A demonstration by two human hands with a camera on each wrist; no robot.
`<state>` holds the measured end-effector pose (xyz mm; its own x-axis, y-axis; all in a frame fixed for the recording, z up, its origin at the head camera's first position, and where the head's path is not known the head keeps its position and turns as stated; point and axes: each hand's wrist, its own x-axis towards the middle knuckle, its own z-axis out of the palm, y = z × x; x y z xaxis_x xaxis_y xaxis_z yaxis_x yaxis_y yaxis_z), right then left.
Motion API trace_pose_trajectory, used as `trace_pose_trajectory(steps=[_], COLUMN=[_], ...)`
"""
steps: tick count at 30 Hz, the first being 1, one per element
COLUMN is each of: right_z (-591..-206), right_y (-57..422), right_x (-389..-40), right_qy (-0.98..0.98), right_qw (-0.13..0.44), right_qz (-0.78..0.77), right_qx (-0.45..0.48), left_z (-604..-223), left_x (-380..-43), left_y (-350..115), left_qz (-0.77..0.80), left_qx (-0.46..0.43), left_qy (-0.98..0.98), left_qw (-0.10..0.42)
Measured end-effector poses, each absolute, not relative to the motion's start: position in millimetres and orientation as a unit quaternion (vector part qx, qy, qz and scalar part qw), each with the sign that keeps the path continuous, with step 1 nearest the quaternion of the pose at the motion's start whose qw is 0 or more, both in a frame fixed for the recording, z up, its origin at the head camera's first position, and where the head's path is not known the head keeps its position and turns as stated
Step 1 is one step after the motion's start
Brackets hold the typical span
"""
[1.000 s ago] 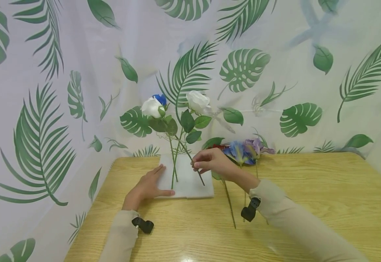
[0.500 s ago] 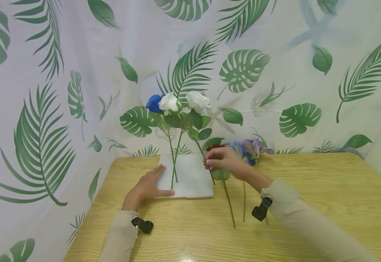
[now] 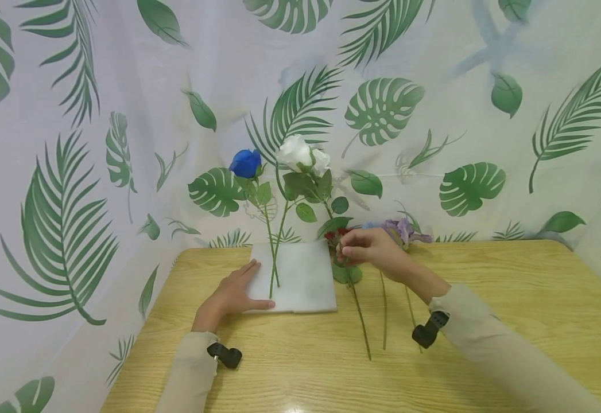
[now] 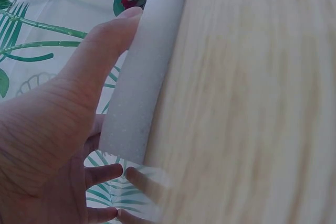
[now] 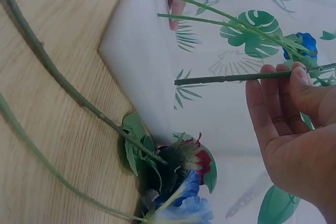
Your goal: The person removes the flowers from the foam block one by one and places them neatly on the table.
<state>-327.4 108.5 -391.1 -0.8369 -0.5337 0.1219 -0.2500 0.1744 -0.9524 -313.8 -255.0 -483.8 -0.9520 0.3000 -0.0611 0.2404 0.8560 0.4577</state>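
My left hand [image 3: 232, 291] lies against the left and front edges of a white foam block [image 3: 307, 281], fingers and thumb spread. In the left wrist view the thumb [image 4: 100, 45] touches the side of the foam. Two stems stand crossed in the block, bearing a blue rose [image 3: 245, 163] and a white rose [image 3: 322, 162]. My right hand [image 3: 369, 250] pinches the dark green stem [image 5: 220, 78] of another white rose [image 3: 294, 152] between thumb and fingers. That bloom overlaps the standing white one in the head view. The held stem's lower end hangs free in the right wrist view.
Right of the foam on the wooden table [image 3: 496, 321] lie a red flower [image 5: 202, 163], a blue flower [image 5: 186, 203] and a purple flower [image 3: 406, 230]. Their stems [image 3: 360, 321] point toward the front edge. A leaf-print sheet [image 3: 486, 132] hangs behind and at the left.
My right hand has moved right, carrying the white rose from left of the blue rose to in front of the standing white rose. My left hand has stayed in place.
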Motion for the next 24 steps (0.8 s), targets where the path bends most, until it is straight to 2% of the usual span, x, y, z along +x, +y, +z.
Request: trace_pose_trajectory(steps=[24], right_z=[-397.1], right_y=[160.6], right_x=[-334.1], right_qy=[0.744], right_qw=[0.083], right_qz=[-0.627], right_qx=[-0.216], left_z=[-482.1], left_x=[-311.7], left_y=[-253.9], left_qz=[0.234], left_qx=[0.136], left_qy=[0.96], left_qw=[0.068])
